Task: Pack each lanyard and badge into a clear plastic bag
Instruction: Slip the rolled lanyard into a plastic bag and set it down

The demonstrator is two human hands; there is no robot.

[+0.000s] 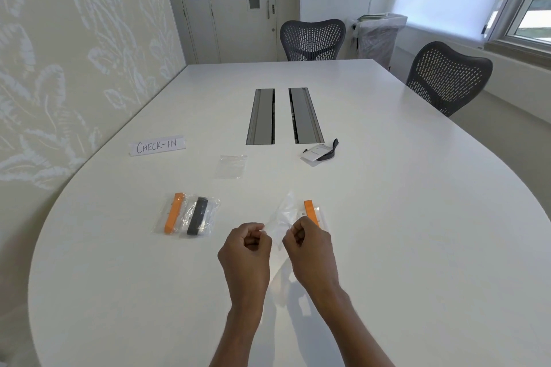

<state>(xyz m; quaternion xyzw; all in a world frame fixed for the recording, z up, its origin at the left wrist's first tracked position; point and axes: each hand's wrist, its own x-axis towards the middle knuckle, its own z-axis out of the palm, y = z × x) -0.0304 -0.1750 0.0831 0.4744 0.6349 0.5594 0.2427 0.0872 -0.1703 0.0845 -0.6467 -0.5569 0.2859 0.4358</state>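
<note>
A clear plastic bag is pinched at its mouth between the left hand and right hand; the orange lanyard and badge lie just beyond the right grip. Thin film may slip or stay unopened.

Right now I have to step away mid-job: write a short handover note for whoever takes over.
Left hand and right hand: both pinch the clear bag, held just above the table.
Orange lanyard with badge lies behind the right hand; whether it is inside that bag cannot be told.
Done: bagged orange lanyard and bagged dark lanyard, side by side at left.
Left: finish this bag, then put the dark lanyard and badge, loose by the cable trays, into the empty bag.
</note>
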